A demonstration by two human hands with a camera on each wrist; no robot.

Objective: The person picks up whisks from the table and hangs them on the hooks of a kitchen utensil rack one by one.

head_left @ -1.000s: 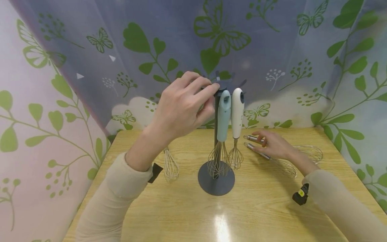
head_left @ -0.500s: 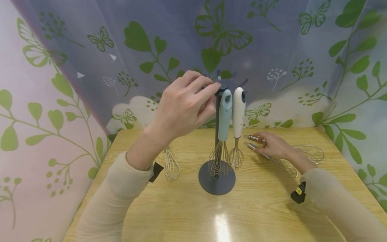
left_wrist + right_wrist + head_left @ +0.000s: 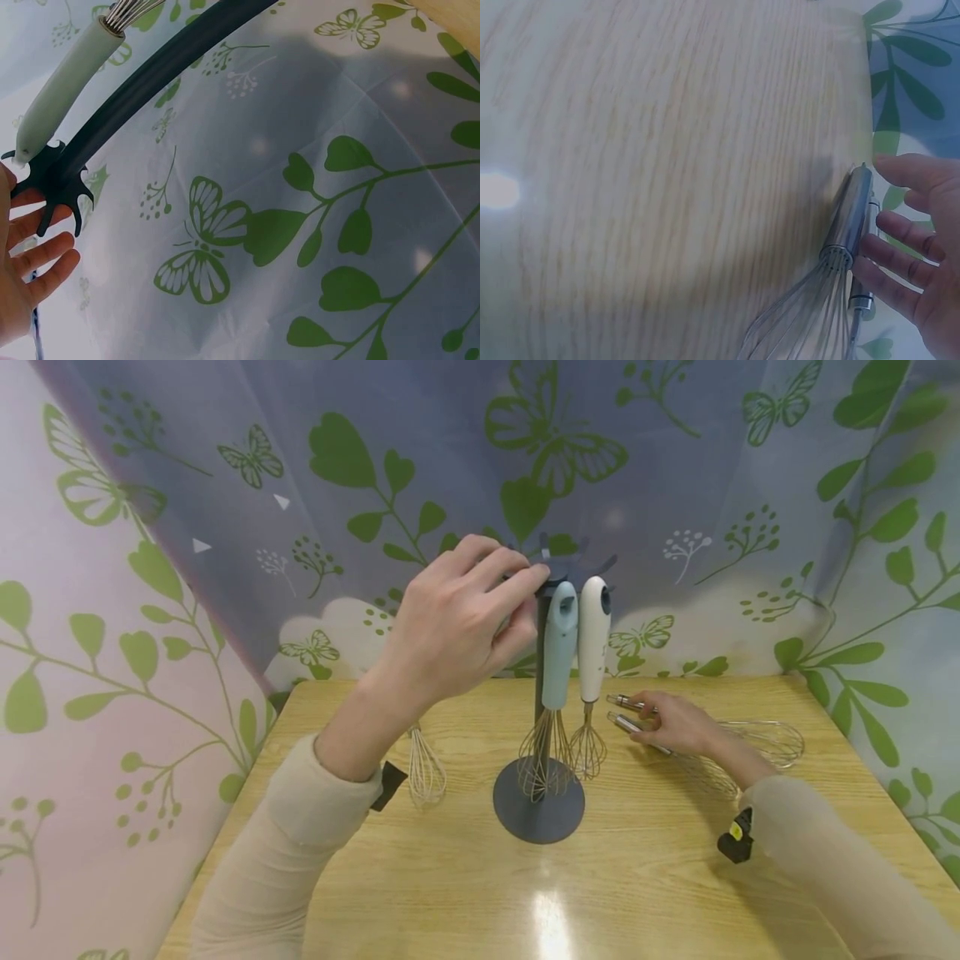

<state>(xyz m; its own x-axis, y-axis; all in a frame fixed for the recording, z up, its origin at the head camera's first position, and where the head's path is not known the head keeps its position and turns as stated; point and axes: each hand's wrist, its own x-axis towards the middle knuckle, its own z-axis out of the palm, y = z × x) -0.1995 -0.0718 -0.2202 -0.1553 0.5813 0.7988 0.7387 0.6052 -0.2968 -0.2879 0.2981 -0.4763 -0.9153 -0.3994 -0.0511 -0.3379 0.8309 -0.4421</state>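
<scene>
A dark metal whisk stand (image 3: 539,810) rises from a round base on the table. My left hand (image 3: 459,625) is at its hooked top, with thumb and index finger pinching the edge; the other fingers spread behind the hooks (image 3: 52,180) in the left wrist view. From the stand hang a light-blue-handled whisk (image 3: 558,647) and a white-handled whisk (image 3: 594,643). At the right, my right hand (image 3: 682,722) reaches over two metal-handled whisks lying on the table. In the right wrist view its fingers are spread beside the nearer whisk handle (image 3: 849,210), holding nothing.
Another wire whisk (image 3: 426,768) lies left of the stand, its upper part hidden behind my left hand. A pale wood table (image 3: 420,885) is bordered behind and at the sides by a patterned cloth (image 3: 420,435) with leaves and butterflies.
My right hand has lowered slightly toward the metal whisk handles, its fingers drawing down onto them. My left hand stays at the stand's top. The view shifts very slightly.
</scene>
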